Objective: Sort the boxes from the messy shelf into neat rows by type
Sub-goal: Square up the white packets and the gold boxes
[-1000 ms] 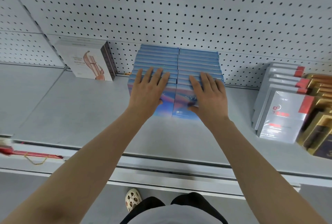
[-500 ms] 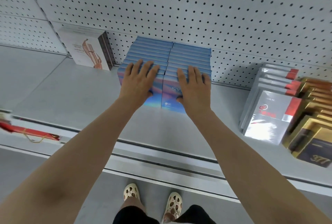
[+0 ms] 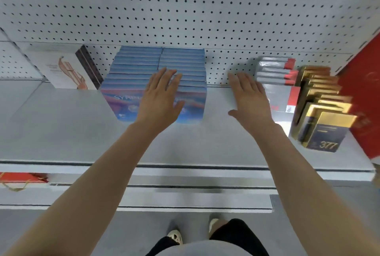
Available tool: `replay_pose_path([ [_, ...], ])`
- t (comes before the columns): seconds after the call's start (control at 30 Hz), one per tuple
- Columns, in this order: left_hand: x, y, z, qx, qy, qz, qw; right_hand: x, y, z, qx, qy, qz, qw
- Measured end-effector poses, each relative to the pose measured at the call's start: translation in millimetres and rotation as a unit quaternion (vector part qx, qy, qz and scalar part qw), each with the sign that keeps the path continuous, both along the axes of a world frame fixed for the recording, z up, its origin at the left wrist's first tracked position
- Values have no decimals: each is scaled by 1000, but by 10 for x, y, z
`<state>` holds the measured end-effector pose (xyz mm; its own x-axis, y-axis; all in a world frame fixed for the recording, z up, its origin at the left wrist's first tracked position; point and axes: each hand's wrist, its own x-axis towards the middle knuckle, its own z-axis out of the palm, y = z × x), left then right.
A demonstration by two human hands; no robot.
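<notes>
Left hand [image 3: 159,99] flat, fingers straight and spread a little, laid against front of blue glossy cardboard boxes [image 3: 131,74], at seam between the two side-by-side rows. Right hand [image 3: 249,99] open too, fingers straight, thumb out, holding nothing, over bare grey metal shelf [image 3: 61,128] between blue rows and grey boxes with red corner bands [image 3: 281,91]; contact with shelf or grey boxes unclear. Blue rows neat, running back to white perforated back panel [image 3: 185,9]. Left of them, white upright box with reddish figure print [image 3: 63,68], dark side panel. Right of grey row, gold-and-navy boxes [image 3: 324,124], leaning, front one marked 377. Red panel [image 3: 364,95] at far right edge. Red bag with gold cord [image 3: 20,178] on lower level, left.
</notes>
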<state>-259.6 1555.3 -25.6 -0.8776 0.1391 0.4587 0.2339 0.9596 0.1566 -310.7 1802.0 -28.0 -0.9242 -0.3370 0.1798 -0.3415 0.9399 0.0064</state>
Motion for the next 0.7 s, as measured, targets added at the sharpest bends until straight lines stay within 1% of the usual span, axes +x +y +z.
replay_pose_path([
  [0.1, -73, 605, 2, 61, 26, -76, 995, -24, 586, 50, -6, 3, -65, 998],
  [0.13, -119, 832, -21, 77, 15, -94, 992, -63, 769, 70, -3, 0, -84, 996],
  [0.2, -239, 1277, -105, 103, -44, -114, 987, -167, 1079, 98, 5, -9, -110, 994],
  [0.3, -467, 1808, -298, 159, -161, -86, 970, -343, 1369, 101, 36, -24, -94, 995],
  [0.37, -631, 2054, -420, 220, -225, -52, 948, -463, 1473, 87, 55, -37, -69, 995],
  [0.43, -788, 2234, -517, 273, -272, -15, 923, -577, 1534, 49, 66, -56, -43, 995],
  [0.5, -921, 2359, -577, 324, -295, 17, 899, -676, 1571, 5, 42, -88, -32, 995],
  [0.57, -1011, 2422, -615, 346, -298, 35, 889, -769, 1605, -44, 6, -110, -23, 994],
  [0.63, -1060, 2443, -644, 355, -290, 43, 888, -860, 1651, -91, -14, -102, -10, 995],
  [0.7, -1103, 2448, -662, 383, -281, 50, 879, -941, 1671, -115, -20, -73, 5, 997],
])
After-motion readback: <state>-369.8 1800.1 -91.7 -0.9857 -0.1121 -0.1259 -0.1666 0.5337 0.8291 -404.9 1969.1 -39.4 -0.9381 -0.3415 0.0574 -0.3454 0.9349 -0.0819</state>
